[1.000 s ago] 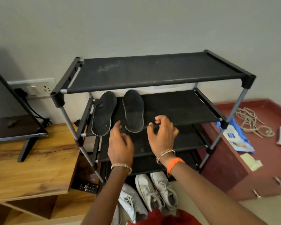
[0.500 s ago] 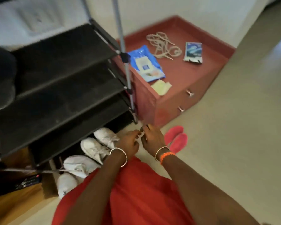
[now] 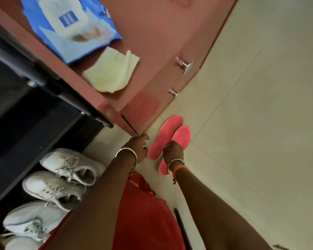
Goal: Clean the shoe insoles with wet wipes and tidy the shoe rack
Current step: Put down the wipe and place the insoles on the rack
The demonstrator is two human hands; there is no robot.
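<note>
Right hand: my right hand (image 3: 173,149) is down at the floor on the pair of flat pink foam insoles (image 3: 163,138), fingers curled over where the two overlap; I judge it is closing on them, though I cannot tell whether they are lifted yet.
Left hand: my left hand (image 3: 139,146) sits just beside the nearer insole's edge, fingers loosely bent, thumb towards the cabinet corner, holding nothing that I can see.
Arm pose: both forearms reach forward and down from over my red garment (image 3: 143,213), wrists close together, bangles on each.
Insoles: they lie on the pale tiled floor (image 3: 251,123), side by side and partly overlapping, heels towards me, right against the corner of the low red-brown cabinet (image 3: 152,51).
Why there: I reckon they wait on the floor because they are the next pair due for wiping.
Wipes: the blue plastic pack of wet wipes (image 3: 70,27) rests on the cabinet top, with a crumpled yellowish used wipe (image 3: 112,71) just beside it, near enough to reach after the pick-up.
Rack: the black metal-framed shoe rack (image 3: 25,105) stands to my left, touching the cabinet side.
Shoes: white lace-up sneakers (image 3: 61,177) sit in a row at its base.
</note>
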